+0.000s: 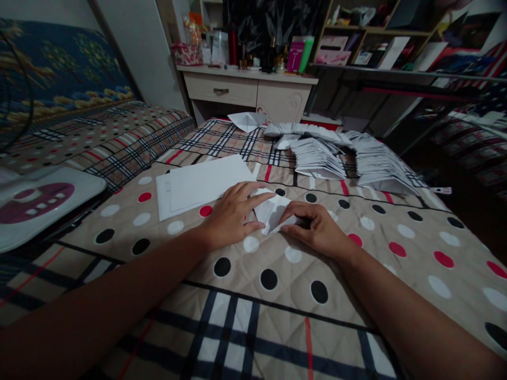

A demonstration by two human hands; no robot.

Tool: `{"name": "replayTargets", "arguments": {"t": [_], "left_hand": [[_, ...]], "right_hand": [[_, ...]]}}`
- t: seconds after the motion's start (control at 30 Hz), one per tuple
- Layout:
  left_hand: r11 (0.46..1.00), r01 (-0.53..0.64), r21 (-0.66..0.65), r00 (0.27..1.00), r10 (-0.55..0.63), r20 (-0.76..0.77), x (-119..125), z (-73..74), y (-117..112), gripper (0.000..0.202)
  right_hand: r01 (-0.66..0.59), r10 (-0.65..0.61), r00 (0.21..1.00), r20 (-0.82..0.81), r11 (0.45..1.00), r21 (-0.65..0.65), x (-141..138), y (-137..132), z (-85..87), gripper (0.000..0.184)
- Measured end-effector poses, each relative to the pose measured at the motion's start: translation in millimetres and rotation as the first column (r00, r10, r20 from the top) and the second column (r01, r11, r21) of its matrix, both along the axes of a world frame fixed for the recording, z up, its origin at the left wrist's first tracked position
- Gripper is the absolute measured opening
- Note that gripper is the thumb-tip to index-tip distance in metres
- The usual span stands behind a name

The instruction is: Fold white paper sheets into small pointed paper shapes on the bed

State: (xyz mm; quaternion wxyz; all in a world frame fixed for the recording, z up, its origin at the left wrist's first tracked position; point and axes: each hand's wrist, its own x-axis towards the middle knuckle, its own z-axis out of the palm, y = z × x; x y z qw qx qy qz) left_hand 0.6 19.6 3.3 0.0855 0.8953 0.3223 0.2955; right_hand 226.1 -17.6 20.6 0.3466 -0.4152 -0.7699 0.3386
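A small folded piece of white paper lies on the dotted quilt in front of me. My left hand rests flat on its left side, fingers stretched out over the paper. My right hand pinches the paper's right edge between thumb and fingers, pressing it down on the quilt.
A stack of flat white sheets lies just left of my hands. Rows of several folded paper pieces are spread farther back, with one folded paper boat shape behind. A dresser and shelves stand beyond the bed. A white and maroon pad sits at left.
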Motion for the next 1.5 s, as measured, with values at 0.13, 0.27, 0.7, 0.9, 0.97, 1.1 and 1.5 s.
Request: {"name": "replayTargets", "arguments": {"t": [0.13,0.27,0.7,0.9,0.97,1.1,1.5], "left_hand": [[0.999,0.013,-0.046,0.999,-0.016,-0.047,-5,-1.6,10,0.093],[0.998,0.007,-0.062,1.000,-0.006,0.025,-9,-2.0,16,0.078],[0.874,0.487,0.011,0.869,-0.485,0.095,-11,4.9,12,0.021],[0.863,0.506,0.003,0.859,-0.504,0.083,-11,5.6,12,0.020],[0.863,0.506,0.008,0.860,-0.505,0.075,-11,5.4,12,0.019],[0.861,0.508,0.021,0.859,-0.508,0.071,-11,5.4,11,0.017],[0.951,0.257,-0.174,0.963,-0.236,0.132,1,0.2,9,0.005]], "right_hand": [[-0.135,0.127,0.990,0.066,0.983,0.126,3,0,-0.7,0.016],[-0.101,0.063,0.984,0.169,0.969,0.225,11,3,-3.5,0.023],[0.213,-0.228,0.871,0.436,0.973,0.085,-6,-14,7.2,0.017],[0.331,-0.354,0.843,0.404,0.935,0.130,-20,-20,-1.9,0.015],[0.355,-0.387,0.829,0.403,0.922,0.155,-22,-21,-3.4,0.015],[0.375,-0.409,0.826,0.388,0.912,0.164,-25,-22,-6.1,0.013],[0.370,-0.387,0.833,0.396,0.921,0.123,-24,-21,-6.7,0.011]]}}
